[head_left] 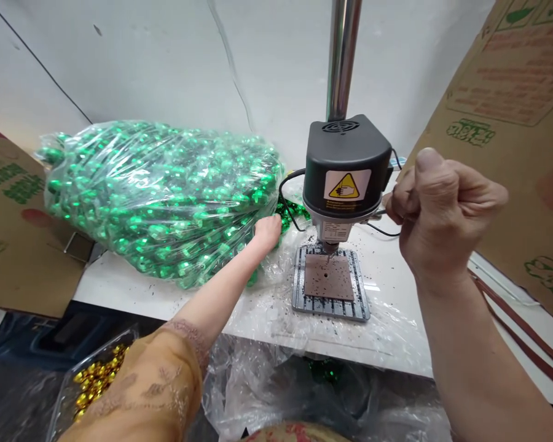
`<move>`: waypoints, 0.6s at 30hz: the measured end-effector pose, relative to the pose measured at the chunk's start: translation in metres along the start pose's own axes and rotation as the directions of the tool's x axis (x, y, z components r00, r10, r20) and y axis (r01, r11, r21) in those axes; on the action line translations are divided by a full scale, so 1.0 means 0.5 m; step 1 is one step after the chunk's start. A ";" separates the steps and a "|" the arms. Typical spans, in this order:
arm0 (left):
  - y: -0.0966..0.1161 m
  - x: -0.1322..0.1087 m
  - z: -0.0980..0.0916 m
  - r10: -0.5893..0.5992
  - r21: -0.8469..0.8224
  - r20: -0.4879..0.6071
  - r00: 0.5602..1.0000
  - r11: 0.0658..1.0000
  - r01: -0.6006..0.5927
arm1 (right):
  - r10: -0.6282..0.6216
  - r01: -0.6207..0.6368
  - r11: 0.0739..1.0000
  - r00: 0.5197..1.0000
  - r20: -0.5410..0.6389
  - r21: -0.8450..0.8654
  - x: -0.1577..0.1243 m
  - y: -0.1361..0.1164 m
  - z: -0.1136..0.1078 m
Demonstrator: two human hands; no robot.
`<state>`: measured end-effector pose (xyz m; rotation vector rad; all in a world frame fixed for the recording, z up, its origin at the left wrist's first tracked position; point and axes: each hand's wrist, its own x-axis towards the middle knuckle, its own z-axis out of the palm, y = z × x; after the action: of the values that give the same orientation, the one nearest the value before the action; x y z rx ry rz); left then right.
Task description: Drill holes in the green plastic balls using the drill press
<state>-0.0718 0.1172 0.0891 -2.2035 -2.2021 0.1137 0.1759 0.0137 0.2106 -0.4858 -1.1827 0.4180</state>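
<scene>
A small bench drill press (345,169) with a dark head stands on a white table (387,276), over a ribbed metal base (328,281) bearing a brown pad. My right hand (442,212) is closed in a fist on the thin lever at the drill's right side. My left hand (267,232) reaches far forward to the open mouth of a big clear bag of shiny green beads (166,196). Its fingers are buried among the beads and hidden. Loose green beads (291,212) lie just behind the drill.
A chrome column (343,55) rises from the drill. Cardboard sheets lean at the right (516,141) and left (13,233). A clear tray of gold beads (96,377) sits low left. Crumpled clear plastic (276,393) hangs below the table edge. Dark crumbs dot the table.
</scene>
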 end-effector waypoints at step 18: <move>-0.023 -0.035 0.039 -0.293 -0.869 -0.327 0.898 0.467 -0.164 | -0.012 0.014 0.998 1.000 -0.024 0.054 0.001 0.004 0.001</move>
<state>-0.0845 0.0991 0.0709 -2.0598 -2.2636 -1.7692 0.1755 0.0157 0.2098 -0.4345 -1.1483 0.4311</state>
